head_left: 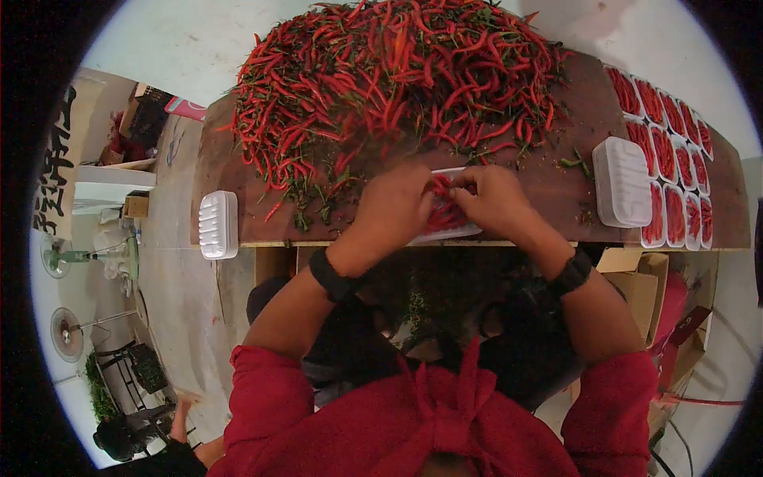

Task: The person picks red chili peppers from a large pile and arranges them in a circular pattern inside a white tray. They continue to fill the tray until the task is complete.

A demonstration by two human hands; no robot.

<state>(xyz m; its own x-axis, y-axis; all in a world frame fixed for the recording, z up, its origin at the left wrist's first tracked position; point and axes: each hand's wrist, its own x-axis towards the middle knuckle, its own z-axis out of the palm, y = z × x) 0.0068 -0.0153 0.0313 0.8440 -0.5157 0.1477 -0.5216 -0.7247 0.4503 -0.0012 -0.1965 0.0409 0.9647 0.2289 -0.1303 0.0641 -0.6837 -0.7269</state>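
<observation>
In front of me at the table's near edge lies a white tray (pixel 450 235) with red chili peppers (pixel 442 213) in it. My left hand (pixel 393 200) bends over the tray's left side, its fingertips at the peppers and mostly hidden behind the hand. From the right, my right hand (pixel 494 197) reaches over the same tray with thumb and fingers curled together at the peppers. Whatever is between the fingers of either hand is too small to make out. Just beyond the hands rises a large heap of loose red chilies (pixel 381 71) with green stems.
Stacked white trays (pixel 624 183) stand to the right, and another small stack (pixel 218 225) stands at the left edge. Several chili-filled trays (pixel 666 151) are lined up far right. Cardboard boxes (pixel 640 290) sit below the brown table (pixel 548 226). Another person's arm (pixel 181 420) shows lower left.
</observation>
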